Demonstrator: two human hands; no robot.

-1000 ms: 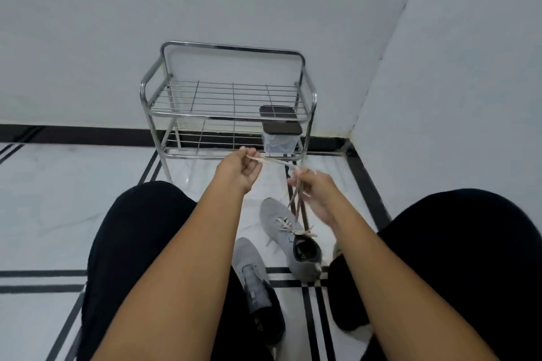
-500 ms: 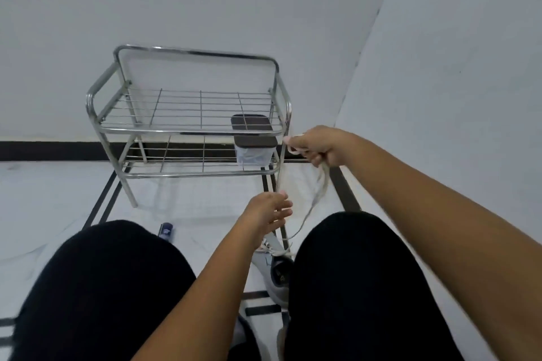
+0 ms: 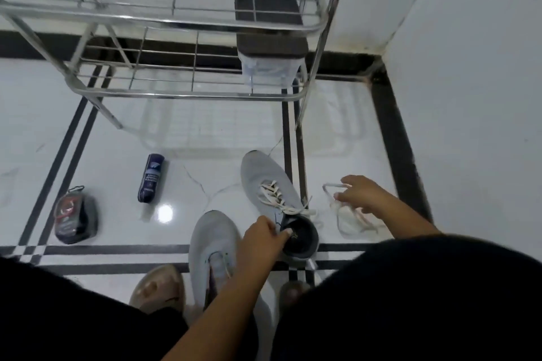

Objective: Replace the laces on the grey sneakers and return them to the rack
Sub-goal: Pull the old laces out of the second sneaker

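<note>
Two grey sneakers lie on the white floor between my knees. The far sneaker [image 3: 265,182] still has a white lace in its lower eyelets. The near sneaker [image 3: 212,246] shows almost no lace. My left hand [image 3: 261,239] grips the collar of the far sneaker at its dark opening. To the right, my right hand [image 3: 362,193] pinches a loop of a loose white lace [image 3: 350,221], which lies bundled on the floor under it. The steel wire rack [image 3: 181,94] stands just beyond the shoes, with no shoes on it.
A clear box with a dark lid [image 3: 271,47] sits on the rack's lower shelf at the right. A blue bottle [image 3: 151,177] and a dark packet [image 3: 76,217] lie on the floor at the left. A wall rises close on the right. My sandalled foot [image 3: 158,287] is beside the near sneaker.
My view has tipped down to the floor. My right hand dropped from rack height to the floor with the lace. My left hand moved down onto the far sneaker's collar.
</note>
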